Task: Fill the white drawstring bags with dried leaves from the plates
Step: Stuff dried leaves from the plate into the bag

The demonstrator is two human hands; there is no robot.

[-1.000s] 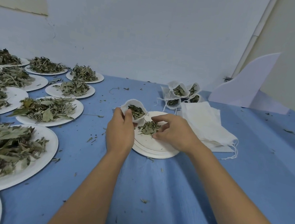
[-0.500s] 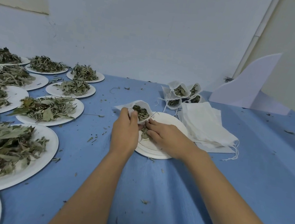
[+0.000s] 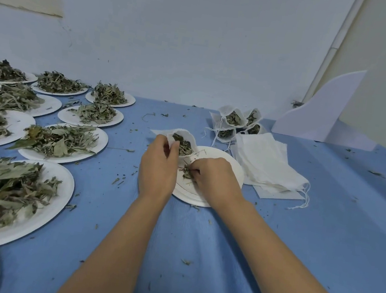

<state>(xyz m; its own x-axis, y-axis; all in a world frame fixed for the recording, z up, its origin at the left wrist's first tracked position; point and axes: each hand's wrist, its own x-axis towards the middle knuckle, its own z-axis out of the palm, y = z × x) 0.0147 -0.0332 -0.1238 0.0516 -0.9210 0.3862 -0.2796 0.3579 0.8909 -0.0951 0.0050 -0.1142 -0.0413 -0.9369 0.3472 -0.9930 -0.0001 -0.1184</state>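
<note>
**Item 1. Open bag** (image 3: pixel 184 142): thin white cloth pouch with a slack, gaping mouth. It is held over the far left edge of the working plate (image 3: pixel 232 174). Crumpled grey-green leaf shows close to the brim.

**Item 2. Left hand** (image 3: pixel 157 168): its grip is clenched on the near rim of the bag, cloth pinched between thumb and fingers.

**Item 3. Right hand** (image 3: pixel 215 181): half a second ago it was at the bag's mouth; now it is back down on the plate. Its grip is closed, fingertips pinching the leaf scraps (image 3: pixel 187 172).

**Item 4. Change noted:** the small heap seen on the plate a second ago is down to a few brittle slivers and stems. Judged from this, one handful has gone in, the plate is nearly spent and this bag is close to full.

**Item 5. Working plate:** a stack of round, matte white paper plates with a shallow rim.

**Item 6. Filled bags** (image 3: pixel 233 118): a cluster standing at the back, tops open, cords trailing.

**Item 7. Empty bags** (image 3: pixel 264 161): a flat, limp pile just right of the plate.

**Item 8. Loaded plates** (image 3: pixel 63 143): rows at the left, heaped with long, curled, dry leaves.

**Item 9. Desk** (image 3: pixel 309 249): covered in blue cloth, littered with leaf crumbs.
</note>
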